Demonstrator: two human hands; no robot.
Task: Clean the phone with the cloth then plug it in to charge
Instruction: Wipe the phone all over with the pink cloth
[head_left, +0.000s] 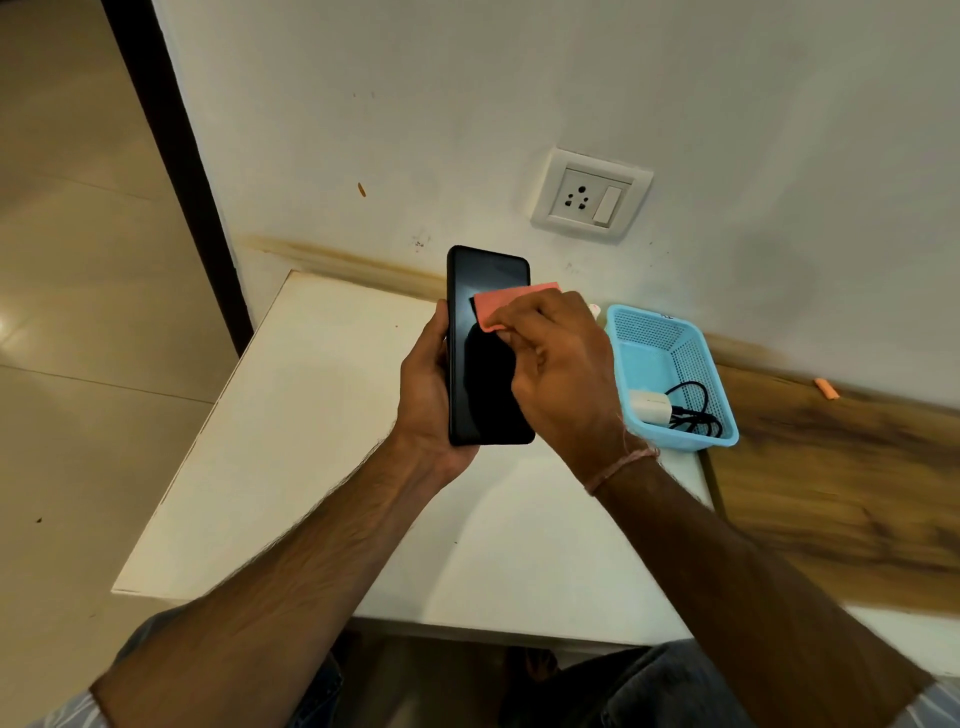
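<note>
Head view, looking down over a white bench (311, 441) set against a white wall.

- Phone (483, 384): dark, screen up and unlit, held in the air above the bench, long axis pointing towards the wall. Not on the bench.
- Left hand (426, 395): cradles the phone from below and from its left side. Thumb lies along the left edge of the phone; the other fingers are hidden behind the phone, so the hand is gripping it.
- Right hand (561, 374): over the right half of the screen, fingers (524, 332) curled and pinching a pink cloth (498, 309). The cloth lies flat against the upper part of the screen, one corner sticking out past the phone's right edge.
- A thin thread band (621, 465) sits on the right wrist.
- Blue mesh basket (647, 332): on the bench just right of the right hand, near the wall. Inside it are a white charger block (649, 406) and a coiled black cable (696, 410), touching each other.
- Small pale item (595, 312) between hand and basket, mostly hidden; cannot identify it.
- Wall socket (589, 195) with a white switch (608, 205), mounted above the bench; nothing plugged in.
- Wood-grain surface (831, 493) adjoins the bench on the right, with a small orange piece (827, 388) lying on it by the wall.
- Tiled floor (78, 312) to the left.
</note>
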